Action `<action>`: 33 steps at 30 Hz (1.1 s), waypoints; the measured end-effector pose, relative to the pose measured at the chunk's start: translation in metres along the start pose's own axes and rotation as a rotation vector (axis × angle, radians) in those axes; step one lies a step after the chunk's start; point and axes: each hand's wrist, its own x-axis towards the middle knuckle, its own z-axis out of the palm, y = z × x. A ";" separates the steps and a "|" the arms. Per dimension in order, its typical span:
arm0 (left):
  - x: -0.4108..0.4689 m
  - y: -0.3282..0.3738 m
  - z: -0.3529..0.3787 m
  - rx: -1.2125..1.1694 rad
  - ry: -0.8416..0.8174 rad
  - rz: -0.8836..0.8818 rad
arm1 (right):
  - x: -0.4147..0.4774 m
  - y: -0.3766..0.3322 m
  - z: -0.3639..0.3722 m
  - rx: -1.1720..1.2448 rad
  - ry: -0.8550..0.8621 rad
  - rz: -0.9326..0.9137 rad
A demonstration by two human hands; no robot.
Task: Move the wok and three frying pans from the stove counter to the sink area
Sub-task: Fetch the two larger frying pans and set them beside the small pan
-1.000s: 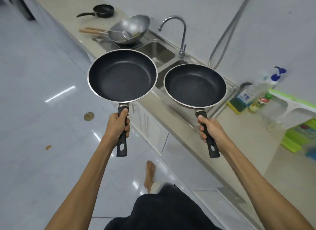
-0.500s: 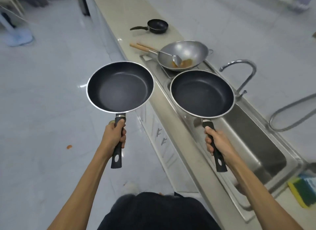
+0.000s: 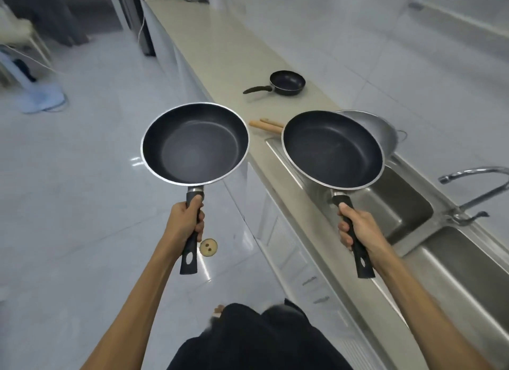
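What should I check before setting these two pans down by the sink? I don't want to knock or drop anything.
1. Left hand wrapped around the left frying pan handle: ok.
2. Right hand wrapped around the right frying pan handle: ok.
3. Both pans roughly level and empty: ok.
4. Sink basin below the right pan free of items: ok as far as visible; part is hidden by the pan.
5. Clearance from the wok just behind the right pan: cannot tell, they overlap in view.
6. Left pan over the counter: not ok, it hangs over the floor.
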 end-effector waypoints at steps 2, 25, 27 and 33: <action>0.029 0.014 -0.018 0.027 -0.010 0.013 | 0.021 -0.012 0.028 0.023 0.015 0.002; 0.452 0.169 -0.085 0.184 -0.127 -0.048 | 0.322 -0.164 0.254 -0.114 0.067 -0.031; 0.488 0.182 -0.089 0.207 -0.140 -0.061 | 0.347 -0.177 0.268 -0.108 0.094 -0.035; 0.595 0.221 -0.104 0.266 -0.191 -0.057 | 0.411 -0.204 0.316 -0.078 0.153 -0.014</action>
